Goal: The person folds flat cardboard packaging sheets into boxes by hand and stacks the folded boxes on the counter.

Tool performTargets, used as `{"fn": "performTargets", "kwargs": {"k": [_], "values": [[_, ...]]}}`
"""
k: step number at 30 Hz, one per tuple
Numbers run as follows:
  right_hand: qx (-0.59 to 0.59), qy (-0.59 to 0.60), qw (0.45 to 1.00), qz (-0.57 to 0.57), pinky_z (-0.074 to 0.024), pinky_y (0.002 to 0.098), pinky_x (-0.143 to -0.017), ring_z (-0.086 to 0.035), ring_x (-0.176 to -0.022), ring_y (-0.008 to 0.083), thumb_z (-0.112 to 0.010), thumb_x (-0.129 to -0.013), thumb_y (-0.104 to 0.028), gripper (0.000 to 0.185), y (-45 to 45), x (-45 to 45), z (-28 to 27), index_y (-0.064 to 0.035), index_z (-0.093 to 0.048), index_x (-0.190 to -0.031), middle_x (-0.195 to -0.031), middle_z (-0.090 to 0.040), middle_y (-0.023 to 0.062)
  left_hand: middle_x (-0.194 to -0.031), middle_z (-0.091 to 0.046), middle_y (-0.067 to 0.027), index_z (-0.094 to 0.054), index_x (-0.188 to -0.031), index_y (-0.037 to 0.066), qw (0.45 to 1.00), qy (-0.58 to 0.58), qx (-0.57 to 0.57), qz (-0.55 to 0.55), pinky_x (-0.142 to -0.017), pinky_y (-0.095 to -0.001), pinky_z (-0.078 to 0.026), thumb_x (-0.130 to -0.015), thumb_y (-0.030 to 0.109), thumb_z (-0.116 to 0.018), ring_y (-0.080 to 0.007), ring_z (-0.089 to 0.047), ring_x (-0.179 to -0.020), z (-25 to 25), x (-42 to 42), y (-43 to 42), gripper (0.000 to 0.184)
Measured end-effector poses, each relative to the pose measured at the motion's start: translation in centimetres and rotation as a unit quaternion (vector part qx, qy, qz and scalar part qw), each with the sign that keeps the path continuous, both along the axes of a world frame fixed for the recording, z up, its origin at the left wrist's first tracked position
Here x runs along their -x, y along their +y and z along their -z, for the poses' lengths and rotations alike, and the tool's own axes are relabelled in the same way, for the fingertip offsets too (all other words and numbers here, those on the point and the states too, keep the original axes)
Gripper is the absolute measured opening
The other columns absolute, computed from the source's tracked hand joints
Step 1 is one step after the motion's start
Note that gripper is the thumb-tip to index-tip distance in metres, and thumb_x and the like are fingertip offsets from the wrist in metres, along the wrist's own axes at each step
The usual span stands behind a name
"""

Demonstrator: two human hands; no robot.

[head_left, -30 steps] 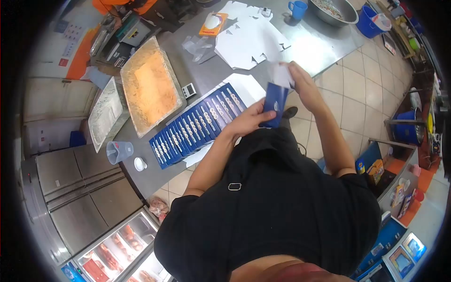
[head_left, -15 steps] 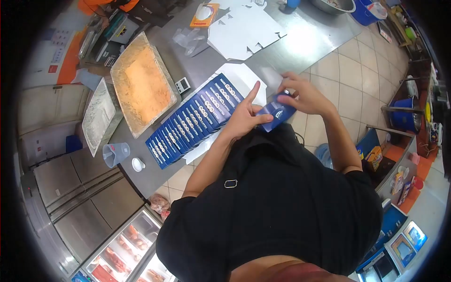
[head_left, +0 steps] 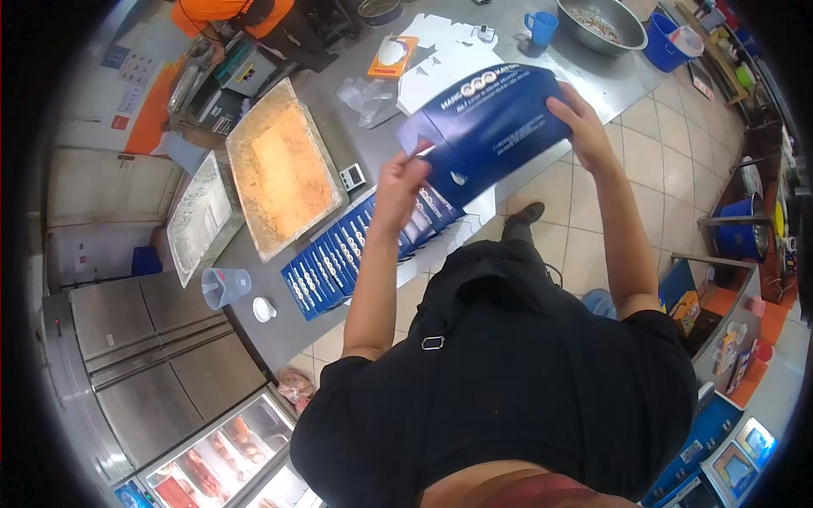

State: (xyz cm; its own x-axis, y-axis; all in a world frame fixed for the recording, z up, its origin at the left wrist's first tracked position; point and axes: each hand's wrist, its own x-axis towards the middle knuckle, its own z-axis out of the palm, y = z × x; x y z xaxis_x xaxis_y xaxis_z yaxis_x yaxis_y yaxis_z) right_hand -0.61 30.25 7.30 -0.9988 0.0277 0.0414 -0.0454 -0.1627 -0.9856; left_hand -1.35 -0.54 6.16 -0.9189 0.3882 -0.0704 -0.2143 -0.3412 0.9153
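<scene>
A dark blue printed cardboard box [head_left: 500, 131], partly folded, is held up above the table by both hands, its lettered side facing me. My left hand [head_left: 400, 190] pinches its left end near a flap. The right edge is gripped by my right hand [head_left: 584, 127], thumb on the printed face. Beneath and left of the held box, a row of overlapping blue boxes [head_left: 326, 267] with the same print lies along the table edge; its far end is partly hidden. Behind the held box are white flat cardboard sheets [head_left: 432, 51], partly covered.
On the metal table [head_left: 279, 334] stand a tray of orange crumbs [head_left: 284, 169], a tray of white powder [head_left: 201, 216], a clear jug [head_left: 227, 288] and a small scale [head_left: 352, 176]. Farther back are a blue mug [head_left: 542, 27] and a metal bowl [head_left: 601, 25]. A person in orange [head_left: 222, 10] stands opposite.
The box was low by my body, folded small between my hands. Now it is raised over the table and spread wider, with my hands farther apart. My view has shifted slightly.
</scene>
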Motion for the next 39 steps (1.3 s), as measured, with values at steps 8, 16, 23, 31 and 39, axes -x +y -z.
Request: {"fn": "performTargets", "kwargs": {"k": [8, 16, 23, 31, 39], "values": [[-0.347, 0.287, 0.891, 0.052, -0.0397, 0.0397, -0.105, -0.026, -0.142, 0.036, -0.071, -0.083, -0.016, 0.082, -10.3, -1.4, 0.9, -0.0083, -0.025, -0.15, -0.155, -0.019, 0.0231, -0.109, -0.061, -0.0086, -0.048, -0.126, 0.001, 0.969, 0.016, -0.086, -0.233, -0.079, -0.0263, -0.051, -0.081, 0.007, -0.076, -0.0148, -0.062, -0.088, -2.7, -0.7, 7.0, 0.053], [0.083, 0.067, 0.994, -0.001, -0.0529, 0.0303, -0.088, -0.063, -0.103, 0.0207, -0.051, -0.094, 0.002, 0.037, -8.0, -1.4, 0.8, 0.003, -0.048, -0.132, -0.114, -0.064, 0.0147, -0.108, -0.063, -0.0089, -0.055, -0.119, 0.0, 0.97, 0.118, -0.077, -0.197, -0.09, -0.0316, -0.048, -0.074, 0.001, -0.08, -0.0168, -0.062, -0.095, 0.4, 2.5, 3.6, 0.051], [-0.114, 0.273, 0.955, 0.024, -0.0527, 0.0343, -0.089, -0.056, -0.112, 0.0225, -0.068, -0.082, 0.002, 0.041, -9.0, -2.2, -0.3, -0.0017, -0.062, -0.123, -0.139, -0.044, 0.0158, -0.108, -0.064, -0.0134, -0.054, -0.118, -0.004, 0.976, 0.082, -0.071, -0.186, -0.077, -0.0354, -0.06, -0.083, 0.002, -0.071, -0.0226, -0.066, -0.091, -3.5, -0.8, 5.9, 0.04], [-0.286, 0.348, 0.893, 0.015, -0.0512, 0.0385, -0.093, -0.053, -0.122, 0.0308, -0.082, -0.064, 0.0, 0.056, -8.4, -2.4, -1.8, -0.011, -0.067, -0.118, -0.141, -0.045, 0.0175, -0.096, -0.069, -0.0065, -0.064, -0.103, 0.002, 0.987, 0.025, -0.083, -0.138, -0.065, -0.0286, -0.058, -0.087, 0.007, -0.07, -0.0141, -0.066, -0.079, -3.0, -0.1, 4.9, 0.018], [-0.275, 0.353, 0.889, 0.095, -0.0545, 0.0328, -0.079, -0.061, -0.1, 0.0259, -0.084, -0.061, -0.004, 0.045, -8.2, -2.5, -0.4, -0.0102, -0.072, -0.104, -0.122, -0.057, 0.0131, -0.112, -0.06, -0.0129, -0.05, -0.124, 0.001, 0.997, 0.041, -0.015, -0.071, -0.082, -0.0319, -0.057, -0.087, 0.015, -0.07, -0.0197, -0.063, -0.096, -2.4, -1.8, 6.0, 0.044]]}}
